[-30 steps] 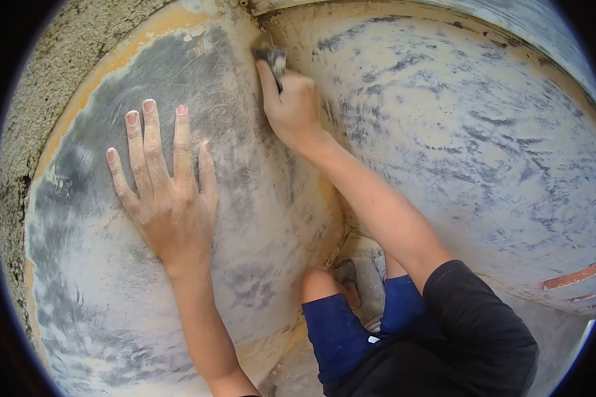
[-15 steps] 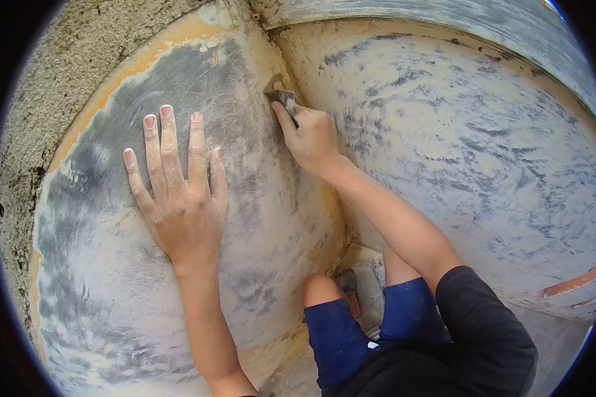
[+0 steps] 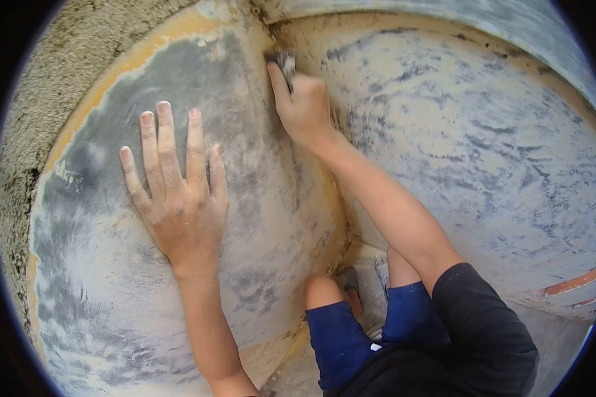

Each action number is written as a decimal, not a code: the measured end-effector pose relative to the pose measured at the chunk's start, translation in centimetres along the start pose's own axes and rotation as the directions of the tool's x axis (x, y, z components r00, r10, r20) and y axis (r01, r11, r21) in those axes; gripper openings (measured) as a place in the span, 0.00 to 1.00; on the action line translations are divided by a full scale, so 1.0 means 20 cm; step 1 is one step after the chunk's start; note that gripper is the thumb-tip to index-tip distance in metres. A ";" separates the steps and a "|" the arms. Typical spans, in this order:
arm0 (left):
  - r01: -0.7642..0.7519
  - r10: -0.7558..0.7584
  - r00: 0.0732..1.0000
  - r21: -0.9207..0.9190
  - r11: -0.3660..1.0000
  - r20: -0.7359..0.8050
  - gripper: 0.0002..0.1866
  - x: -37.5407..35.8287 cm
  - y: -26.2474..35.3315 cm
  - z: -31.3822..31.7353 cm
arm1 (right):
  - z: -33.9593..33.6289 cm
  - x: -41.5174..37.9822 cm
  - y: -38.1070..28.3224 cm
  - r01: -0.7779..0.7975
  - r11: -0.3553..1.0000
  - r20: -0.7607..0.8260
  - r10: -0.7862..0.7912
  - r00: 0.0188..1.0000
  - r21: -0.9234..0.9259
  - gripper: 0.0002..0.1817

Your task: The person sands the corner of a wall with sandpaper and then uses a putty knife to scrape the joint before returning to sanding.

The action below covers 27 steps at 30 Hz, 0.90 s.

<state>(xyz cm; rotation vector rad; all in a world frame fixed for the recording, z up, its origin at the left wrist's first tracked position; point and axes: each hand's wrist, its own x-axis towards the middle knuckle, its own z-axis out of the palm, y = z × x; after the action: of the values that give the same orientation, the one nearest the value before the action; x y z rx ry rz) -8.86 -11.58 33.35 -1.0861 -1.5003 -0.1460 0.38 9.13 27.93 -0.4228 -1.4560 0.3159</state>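
My left hand (image 3: 187, 212) lies flat with spread, dusty fingers on a curved grey-and-white panel (image 3: 258, 231). Higher up and to the right, my right hand (image 3: 304, 109) is closed around a dark, folded piece of sandpaper (image 3: 283, 63). The thumb points up along the sandpaper, and the other fingers are partly hidden behind the hand. This hand is at the top of the yellowish seam (image 3: 334, 198) where the left panel meets a second, streaked panel (image 3: 457, 145).
Rough concrete (image 3: 30, 132) borders the left panel beyond its yellow edge. A grey curved band (image 3: 444, 10) runs over the right panel. Near the lower right is an orange-brown strip (image 3: 575, 281). My legs and blue shorts (image 3: 338, 337) are below, above a grey floor (image 3: 549, 331).
My right hand has moved up along the seam with the sandpaper still in its grip. The left hand stays in nearly the same place on the panel.
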 end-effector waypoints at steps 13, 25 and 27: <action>-0.010 0.009 0.999 0.011 1.000 0.043 0.27 -0.02 0.01 -0.03 | -0.01 0.05 -0.06 -0.099 0.994 0.050 0.097 0.994 0.037 0.20; 0.008 -0.008 1.000 -0.004 1.000 -0.009 0.27 0.01 0.00 -0.01 | -0.04 -0.03 -0.05 -0.100 0.995 0.102 0.099 0.990 0.008 0.22; -0.005 0.005 1.000 -0.026 1.000 -0.004 0.26 0.01 0.00 -0.01 | -0.08 -0.14 -0.06 -0.037 0.999 0.123 0.033 0.992 0.030 0.23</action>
<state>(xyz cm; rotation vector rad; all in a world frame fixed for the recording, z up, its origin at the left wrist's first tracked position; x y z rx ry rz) -8.78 -11.66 33.51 -1.1101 -1.4961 -0.1645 1.58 6.74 25.88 -0.4089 -1.5628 0.3991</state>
